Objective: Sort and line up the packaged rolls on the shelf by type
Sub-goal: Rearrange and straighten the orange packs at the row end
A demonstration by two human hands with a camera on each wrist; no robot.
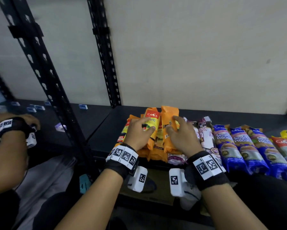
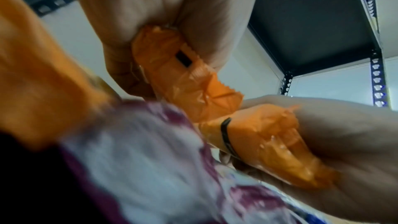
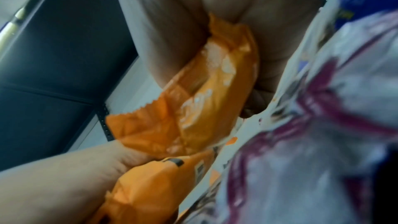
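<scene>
So we've got both hands on the orange stuff right now: our left hand (image 1: 138, 133) has its fingers curled over one orange roll (image 1: 151, 125), the one with the red CASA label facing up, and our right hand (image 1: 181, 135) is wrapped the same way round a second orange roll (image 1: 170, 120) just beside it. Both grips are closed on the packs, and the wrist views back that up, with crinkly orange wrapper squeezed between thumb and fingers on each side. The two packs are tipped up with their far ends raised off the rest of the orange pile (image 1: 149, 151), which looks to us like pulling that type together into one bunch at the left end of the row. Palms face down, wrists are level and close together, forearms reach straight in over the front edge of the shelf (image 1: 106, 130). To the right, the purple-and-white rolls (image 1: 205, 135) lie partly under our right hand, then the blue rolls (image 1: 239, 146) lie side by side in a neat row, then a red-labelled roll (image 1: 284, 146) at the far edge. So the blue ones look sorted; orange and purple still need squaring up. Another person's hand (image 1: 23, 123) is busy on the next shelf bay over.
</scene>
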